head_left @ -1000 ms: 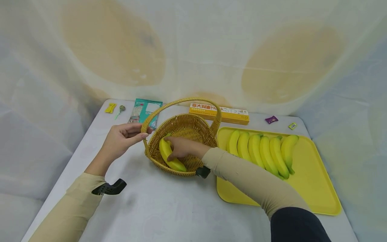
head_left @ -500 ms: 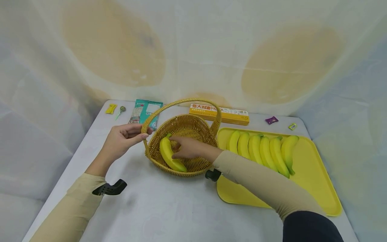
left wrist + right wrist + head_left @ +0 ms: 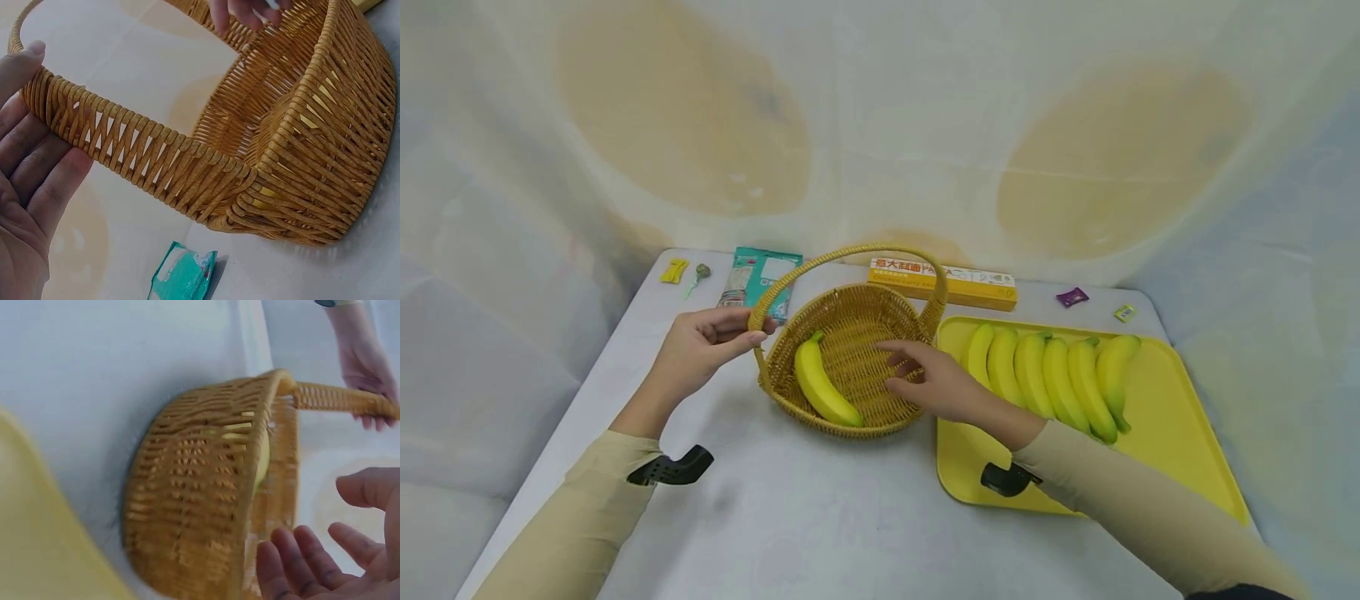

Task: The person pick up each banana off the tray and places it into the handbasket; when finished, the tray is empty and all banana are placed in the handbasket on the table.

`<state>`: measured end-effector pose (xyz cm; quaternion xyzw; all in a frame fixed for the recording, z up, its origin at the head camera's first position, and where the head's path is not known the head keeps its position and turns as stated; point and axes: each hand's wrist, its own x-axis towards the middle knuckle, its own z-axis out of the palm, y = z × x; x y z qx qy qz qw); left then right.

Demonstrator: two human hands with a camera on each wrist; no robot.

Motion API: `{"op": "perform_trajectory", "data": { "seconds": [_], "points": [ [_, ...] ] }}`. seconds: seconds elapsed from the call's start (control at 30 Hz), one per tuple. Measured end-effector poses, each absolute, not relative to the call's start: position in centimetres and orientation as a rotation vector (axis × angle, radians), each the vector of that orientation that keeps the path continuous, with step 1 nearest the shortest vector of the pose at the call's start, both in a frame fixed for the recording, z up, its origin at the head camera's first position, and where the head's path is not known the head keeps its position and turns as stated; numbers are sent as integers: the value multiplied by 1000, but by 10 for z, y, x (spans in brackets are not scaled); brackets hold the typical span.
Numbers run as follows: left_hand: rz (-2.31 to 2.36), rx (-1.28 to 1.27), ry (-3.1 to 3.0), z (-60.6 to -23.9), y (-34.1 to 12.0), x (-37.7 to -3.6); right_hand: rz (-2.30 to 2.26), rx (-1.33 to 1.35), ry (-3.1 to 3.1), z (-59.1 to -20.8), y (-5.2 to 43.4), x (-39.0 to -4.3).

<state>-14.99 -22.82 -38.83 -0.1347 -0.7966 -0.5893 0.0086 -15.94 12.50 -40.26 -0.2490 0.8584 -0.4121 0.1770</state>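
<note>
A wicker basket [image 3: 850,429] with a tall arched handle stands mid-table, and one banana [image 3: 822,383] lies along its left inner side. My left hand [image 3: 700,350] pinches the left part of the basket's handle [image 3: 125,131] between thumb and fingers. Over the right side of the basket is my right hand [image 3: 940,379], its fingers loosely spread and holding nothing. In the right wrist view that right hand [image 3: 337,556] is beside the basket rim, thumb apart from the fingers. Several more bananas [image 3: 1030,375] lie in a row on the yellow tray [image 3: 1180,467] to the right.
Behind the basket lie a teal packet [image 3: 760,283] and a yellow pasta box [image 3: 962,287]. A yellow wrapped sweet [image 3: 674,270] and a lollipop [image 3: 700,275] are at the back left. A purple sweet [image 3: 1072,297] and a small green-yellow sweet [image 3: 1124,312] are behind the tray.
My right hand has let go of the banana, which stays in the basket, and has drawn back to the right. The left hand keeps its place on the handle.
</note>
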Motion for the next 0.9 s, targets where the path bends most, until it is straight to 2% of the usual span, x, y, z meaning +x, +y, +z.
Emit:
{"op": "perform_trajectory", "data": {
  "seconds": [0.23, 0.9],
  "points": [
    [-1853, -400, -2498, -388, -229, -149, -1281, -539, 2490, -401, 177, -150],
    [-1862, -388, -2504, -387, -229, -148, -1038, -93, 2813, -430, 336, -163]
  ]
}}
